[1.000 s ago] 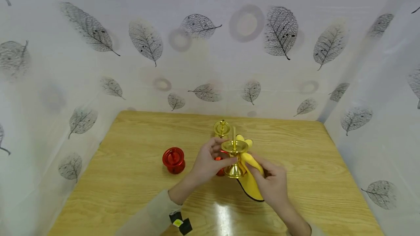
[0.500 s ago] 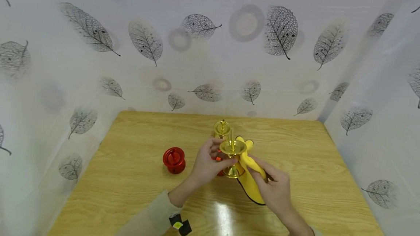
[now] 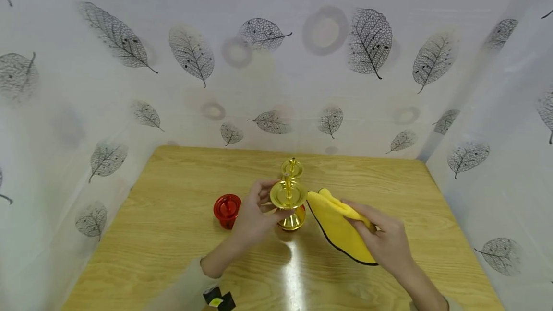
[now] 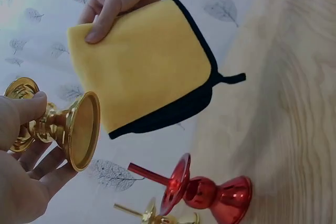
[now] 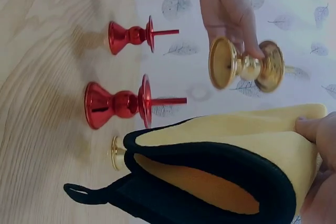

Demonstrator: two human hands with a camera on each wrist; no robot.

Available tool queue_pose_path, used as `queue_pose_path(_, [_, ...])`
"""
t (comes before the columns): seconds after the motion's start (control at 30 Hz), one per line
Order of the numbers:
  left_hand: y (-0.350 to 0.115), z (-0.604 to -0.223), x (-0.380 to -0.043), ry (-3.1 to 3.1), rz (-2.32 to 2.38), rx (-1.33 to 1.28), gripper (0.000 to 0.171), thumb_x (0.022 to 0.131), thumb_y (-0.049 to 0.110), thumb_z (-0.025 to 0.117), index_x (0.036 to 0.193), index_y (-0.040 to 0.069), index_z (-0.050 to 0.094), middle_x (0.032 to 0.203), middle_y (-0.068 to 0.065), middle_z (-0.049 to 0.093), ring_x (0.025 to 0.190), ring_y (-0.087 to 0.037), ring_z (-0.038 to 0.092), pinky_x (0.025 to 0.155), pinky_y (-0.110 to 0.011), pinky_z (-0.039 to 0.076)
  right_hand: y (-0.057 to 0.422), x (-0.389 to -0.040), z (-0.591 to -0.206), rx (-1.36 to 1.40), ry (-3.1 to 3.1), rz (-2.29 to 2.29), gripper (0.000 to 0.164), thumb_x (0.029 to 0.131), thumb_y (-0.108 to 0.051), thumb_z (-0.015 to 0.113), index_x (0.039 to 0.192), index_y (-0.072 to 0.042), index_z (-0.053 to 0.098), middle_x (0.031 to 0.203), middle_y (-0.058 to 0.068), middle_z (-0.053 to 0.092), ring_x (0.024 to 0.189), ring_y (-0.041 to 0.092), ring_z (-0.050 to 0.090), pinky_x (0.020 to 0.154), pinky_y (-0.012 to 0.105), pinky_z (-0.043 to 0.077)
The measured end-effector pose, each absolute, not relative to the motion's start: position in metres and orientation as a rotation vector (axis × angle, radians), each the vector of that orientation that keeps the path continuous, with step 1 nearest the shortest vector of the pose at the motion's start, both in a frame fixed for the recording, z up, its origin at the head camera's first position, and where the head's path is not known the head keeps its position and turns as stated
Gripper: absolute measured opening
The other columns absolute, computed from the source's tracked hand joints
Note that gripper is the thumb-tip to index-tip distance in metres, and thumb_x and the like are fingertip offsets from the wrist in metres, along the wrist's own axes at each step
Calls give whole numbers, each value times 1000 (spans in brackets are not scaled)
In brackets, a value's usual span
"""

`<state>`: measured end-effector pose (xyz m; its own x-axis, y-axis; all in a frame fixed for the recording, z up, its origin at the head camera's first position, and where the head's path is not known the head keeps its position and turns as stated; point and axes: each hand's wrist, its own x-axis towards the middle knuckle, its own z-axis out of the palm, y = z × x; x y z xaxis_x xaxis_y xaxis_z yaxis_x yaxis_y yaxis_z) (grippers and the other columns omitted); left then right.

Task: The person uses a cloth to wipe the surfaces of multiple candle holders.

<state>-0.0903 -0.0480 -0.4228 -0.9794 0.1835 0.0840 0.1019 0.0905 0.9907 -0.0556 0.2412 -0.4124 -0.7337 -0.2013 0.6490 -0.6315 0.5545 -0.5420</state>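
Note:
My left hand [image 3: 250, 217] grips a shiny gold candlestick [image 3: 288, 198] by its narrow stem, its spike pointing up, above the table. In the left wrist view the thumb and fingers wrap that stem. To the right, my right hand [image 3: 386, 236] pinches a folded yellow cloth [image 3: 343, 232] with black edging and a small black loop [image 5: 79, 193]. A gap separates cloth and candlestick. One red candlestick [image 3: 227, 209] stands left of the left hand. Another red candlestick [image 4: 226, 198] is mostly hidden behind the held one in the head view.
A second gold candlestick [image 3: 292, 169] stands farther back on the wood-grain table [image 3: 186, 172], partly covered by the held one. A white leaf-printed sheet [image 3: 276, 85] hangs behind the table and along both sides.
The cloth was against the held candlestick; it has come away to the right with my right hand. My left hand has carried the candlestick leftward, still gripping it.

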Motion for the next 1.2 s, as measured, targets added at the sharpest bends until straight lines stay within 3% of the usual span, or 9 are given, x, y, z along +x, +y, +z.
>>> queue_pose_path(0.27, [-90, -407, -98, 2376, 2049, 322, 68, 86, 4, 85, 144, 8, 49, 142, -13, 67, 129, -28, 67, 102, -28, 59, 257, -61, -412, 645, -2262, 1060, 51, 69, 20, 84, 115, -3, 81, 93, 21, 81, 62, -7, 63, 54, 9, 50])
queue_pose_path(0.47, [-124, -402, -116, 2523, 1981, 345, 67, 89, 5, 83, 145, 5, 48, 141, -15, 67, 119, -2, 66, 98, -20, 57, 263, -65, -414, 588, -2278, 1078, 44, 71, 21, 82, 111, 2, 80, 88, 22, 80, 55, -6, 61, 49, 11, 48])
queue_pose_path(0.6, [-143, -400, -130, 2560, 1980, 330, 65, 91, 5, 82, 145, 1, 46, 140, -19, 66, 112, 7, 65, 96, -17, 56, 263, -67, -415, 545, -2303, 1101, 41, 74, 20, 82, 110, 3, 80, 87, 19, 81, 55, -8, 61, 48, 11, 48])
queue_pose_path(0.7, [-157, -403, -141, 2577, 1967, 336, 63, 93, 4, 79, 146, -2, 44, 140, -23, 65, 110, 8, 65, 95, -15, 56, 264, -67, -416, 475, -2330, 1169, 36, 78, 17, 80, 111, 2, 80, 90, 2, 82, 56, -8, 64, 48, 13, 51])
queue_pose_path(0.83, [-174, -413, -158, 2632, 1897, 337, 63, 95, 5, 77, 147, -3, 42, 142, -24, 64, 109, 12, 62, 94, -11, 54, 266, -67, -417, 389, -2358, 1259, 31, 85, 14, 78, 113, 1, 80, 98, -26, 73, 62, -6, 70, 51, 16, 56])
queue_pose_path(0.9, [-182, -419, -165, 2644, 1859, 336, 64, 96, 6, 76, 149, -3, 41, 144, -24, 63, 107, 13, 62, 92, -11, 54, 267, -67, -417, 378, -2362, 1293, 30, 86, 13, 77, 114, 2, 79, 99, -31, 70, 64, -6, 71, 52, 17, 57])
queue_pose_path(1.0, [-191, -426, -174, 2612, 1833, 322, 65, 97, 7, 75, 151, -3, 38, 147, -24, 60, 110, 4, 66, 92, -12, 56, 268, -67, -417, 368, -2362, 1322, 29, 87, 13, 76, 114, 4, 78, 99, -32, 70, 65, -6, 72, 52, 18, 57])
queue_pose_path(1.1, [-199, -433, -182, 2576, 1799, 302, 68, 98, 6, 74, 152, -3, 35, 151, -25, 56, 121, -20, 69, 91, -14, 57, 269, -68, -418, 366, -2364, 1314, 29, 87, 13, 76, 114, 4, 78, 98, -33, 70, 63, -5, 71, 51, 17, 57])
queue_pose_path(1.2, [-206, -439, -189, 2574, 1744, 270, 69, 97, 5, 74, 152, -3, 33, 154, -26, 53, 132, -41, 63, 91, -13, 56, 269, -70, -420, 363, -2369, 1300, 28, 86, 13, 76, 113, 4, 79, 97, -33, 69, 60, -5, 69, 51, 17, 56])
